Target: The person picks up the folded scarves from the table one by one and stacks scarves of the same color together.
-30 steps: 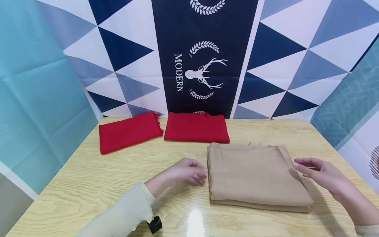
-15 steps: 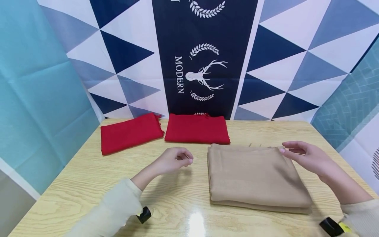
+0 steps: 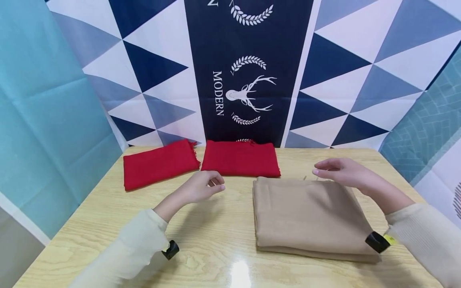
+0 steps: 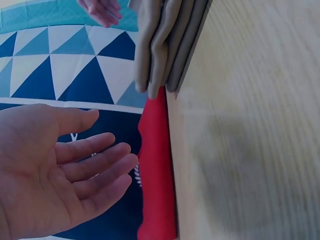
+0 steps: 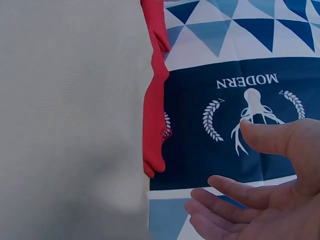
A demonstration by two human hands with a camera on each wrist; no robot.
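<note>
here the left hand (image 3: 201,188) hovers over the desk (image 3: 108,224), fingers loose, holding nothing. the right hand (image 3: 342,173) hangs relaxed and empty above the folded tan cloth's (image 3: 309,216) far edge.

You have two red cloths (image 3: 160,163) (image 3: 240,159), one tan cloth (image 3: 309,214), and one table (image 3: 108,224).

beige folded cloth (image 3: 309,214), two red cloths (image 3: 240,159), blue-white triangle backdrop (image 3: 360,72)
</note>
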